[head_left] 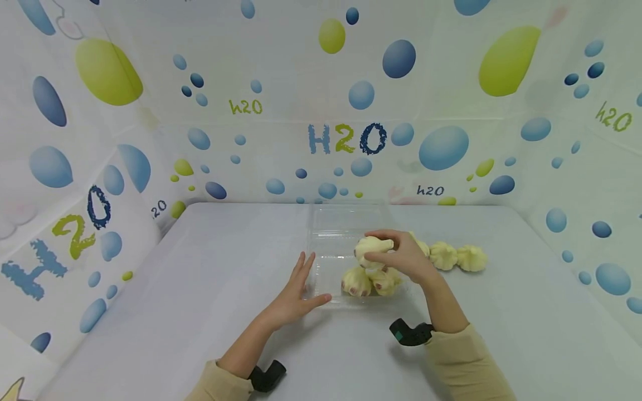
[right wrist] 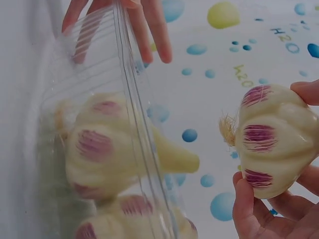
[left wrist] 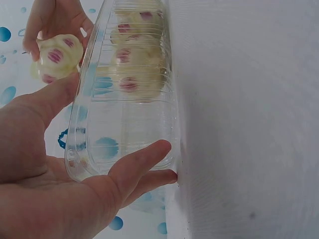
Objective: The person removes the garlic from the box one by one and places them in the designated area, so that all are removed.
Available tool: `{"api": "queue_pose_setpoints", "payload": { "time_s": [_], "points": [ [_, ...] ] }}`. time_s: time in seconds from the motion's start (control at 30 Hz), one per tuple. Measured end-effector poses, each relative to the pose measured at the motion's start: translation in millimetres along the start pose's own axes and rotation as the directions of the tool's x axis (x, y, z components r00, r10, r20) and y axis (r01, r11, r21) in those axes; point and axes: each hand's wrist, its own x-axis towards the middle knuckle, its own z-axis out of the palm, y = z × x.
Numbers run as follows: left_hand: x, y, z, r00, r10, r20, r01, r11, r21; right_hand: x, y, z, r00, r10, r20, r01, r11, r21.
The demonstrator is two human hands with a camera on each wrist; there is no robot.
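Observation:
My right hand (head_left: 408,256) pinches a garlic bulb (head_left: 368,253) with purple streaks over a clear plastic container (head_left: 326,273). In the right wrist view, a tuft of dry roots shows on this held garlic bulb (right wrist: 276,142). Two more garlic bulbs (head_left: 356,282) sit side by side in the near right part of the container. Against the container's left side and near corner rests my left hand (head_left: 296,298), its fingers extended and spread. The left wrist view has the thumb at the rim and the other fingers (left wrist: 144,162) along the wall.
To the right of the container, several garlic bulbs (head_left: 443,255) lie in a row on the white table (head_left: 230,262), one partly hidden behind my right hand. The container's clear lid (head_left: 348,217) lies folded back at the far side. A patterned curtain (head_left: 281,150) surrounds the table.

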Motion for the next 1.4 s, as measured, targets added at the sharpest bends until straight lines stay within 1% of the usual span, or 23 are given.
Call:
{"api": "queue_pose_setpoints", "payload": {
  "time_s": [0.1,0.27,0.5,0.67,0.9,1.13,1.4],
  "points": [
    [0.0,-0.1,-0.1,1.000,0.006,-0.001,-0.006,1.000,-0.002,-3.6,2,-5,1.000,-0.010,-0.010,0.010,1.000,0.016],
    [-0.1,0.5,-0.1,1.000,0.002,0.000,-0.002,1.000,0.001,-9.8,6,-15,0.999,-0.004,-0.037,0.006,0.999,0.032],
    [0.0,-1.0,0.5,1.000,-0.001,-0.001,0.001,1.000,-0.003,-18.1,7,-30,0.997,0.010,-0.081,-0.009,1.000,0.019],
    [0.0,-2.0,0.6,1.000,-0.003,0.004,0.003,1.000,-0.004,-23.9,7,-39,0.994,0.018,-0.112,-0.019,1.000,-0.011],
    [-0.3,-0.2,-0.3,1.000,-0.001,0.003,0.001,1.000,-0.006,-30.0,11,-52,0.986,0.063,-0.158,-0.072,0.996,-0.057],
    [0.0,0.3,-0.5,1.000,-0.006,0.003,0.006,1.000,0.013,-37.8,18,-66,0.980,0.087,-0.176,-0.092,0.996,-0.021],
    [0.0,-0.6,-0.3,1.000,0.000,0.004,0.000,1.000,0.000,-43.0,26,-77,0.975,0.103,-0.195,-0.111,0.993,-0.030]
  ]
}}
